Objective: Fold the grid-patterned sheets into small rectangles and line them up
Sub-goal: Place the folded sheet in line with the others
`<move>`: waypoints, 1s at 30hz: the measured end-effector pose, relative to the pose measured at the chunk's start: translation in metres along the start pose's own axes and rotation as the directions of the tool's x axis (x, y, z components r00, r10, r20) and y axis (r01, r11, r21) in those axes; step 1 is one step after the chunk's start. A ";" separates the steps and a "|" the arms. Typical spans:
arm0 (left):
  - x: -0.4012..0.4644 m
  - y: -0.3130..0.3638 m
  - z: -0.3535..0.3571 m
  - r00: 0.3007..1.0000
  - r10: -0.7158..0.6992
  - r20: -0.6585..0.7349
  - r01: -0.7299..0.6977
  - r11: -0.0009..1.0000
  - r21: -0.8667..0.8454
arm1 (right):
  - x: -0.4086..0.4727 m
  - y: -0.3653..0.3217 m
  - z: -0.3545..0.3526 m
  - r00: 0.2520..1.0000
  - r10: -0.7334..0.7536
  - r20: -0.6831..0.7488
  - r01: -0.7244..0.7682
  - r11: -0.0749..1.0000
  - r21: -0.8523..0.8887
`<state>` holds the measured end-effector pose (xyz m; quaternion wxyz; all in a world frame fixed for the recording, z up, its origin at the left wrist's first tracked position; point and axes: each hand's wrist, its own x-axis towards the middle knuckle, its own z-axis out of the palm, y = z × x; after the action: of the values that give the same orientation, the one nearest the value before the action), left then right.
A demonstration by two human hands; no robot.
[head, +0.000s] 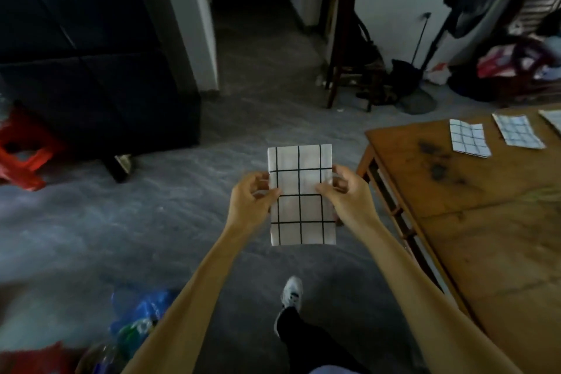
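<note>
While we hold the folded sheet (300,194) in the air, its long axis runs away from us; left hand (252,196) and right hand (344,191) pinch opposite long edges. The table (485,206) and laid-out rectangles (469,138) lie rightward, nearer the right fingers.

A white grid-patterned sheet (300,196), folded into a tall rectangle with black lines, is held upright in the air above the floor, pinched at both side edges. At two o'clock from it, two smaller folded sheets (469,138) (517,131) lie flat side by side on the wooden table (485,222), with another's edge at the frame border.
</note>
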<state>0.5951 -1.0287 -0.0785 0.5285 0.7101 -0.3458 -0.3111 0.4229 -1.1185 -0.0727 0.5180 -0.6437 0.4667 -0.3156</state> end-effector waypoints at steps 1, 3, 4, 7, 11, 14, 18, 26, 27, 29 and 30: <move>0.019 0.000 0.005 1.000 -0.008 0.022 0.008 1.000 0.000 | 0.016 0.003 0.000 1.000 -0.003 -0.028 0.002 1.000 -0.002; 0.061 0.003 0.017 0.998 0.000 0.063 -0.001 1.000 0.020 | 0.052 0.008 0.001 0.997 -0.010 -0.075 0.011 1.000 0.007; 0.083 0.006 0.022 0.997 0.009 0.081 -0.013 0.999 0.042 | 0.070 0.008 0.001 0.996 -0.007 -0.093 0.010 1.000 0.026; 0.151 0.019 0.042 0.992 0.034 0.121 -0.047 0.993 0.105 | 0.129 0.012 0.003 0.992 0.029 -0.127 -0.016 0.995 0.103; 0.240 0.048 0.067 0.976 0.079 0.203 -0.116 0.977 0.179 | 0.208 0.008 -0.002 0.982 0.083 -0.172 -0.046 0.977 0.208; 0.298 0.067 0.088 0.962 0.092 0.255 -0.141 0.974 0.179 | 0.256 -0.004 -0.014 0.969 0.096 -0.229 -0.040 0.970 0.238; 0.361 0.070 0.124 0.936 0.086 0.341 -0.139 0.981 0.134 | 0.305 -0.002 -0.031 0.943 0.109 -0.315 -0.026 0.966 0.256; 0.482 0.071 0.214 0.746 0.136 0.652 -0.182 0.983 0.003 | 0.390 0.018 -0.055 0.777 0.229 -0.587 -0.078 0.960 0.270; 0.496 0.074 0.224 0.702 0.154 0.696 -0.188 0.982 -0.028 | 0.400 0.019 -0.057 0.734 0.251 -0.632 -0.076 0.954 0.291; 0.522 0.080 0.243 0.613 0.168 0.772 -0.193 0.979 -0.059 | 0.417 0.017 -0.055 0.647 0.287 -0.706 -0.072 0.945 0.318; 0.533 0.082 0.250 0.568 0.161 0.807 -0.202 0.978 -0.053 | 0.424 0.016 -0.052 0.605 0.308 -0.734 -0.077 0.941 0.331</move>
<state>0.6822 -1.6167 -0.1017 0.3270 0.4642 -0.6254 -0.5352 0.5269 -1.5314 -0.1074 0.3782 -0.3141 0.6643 -0.5630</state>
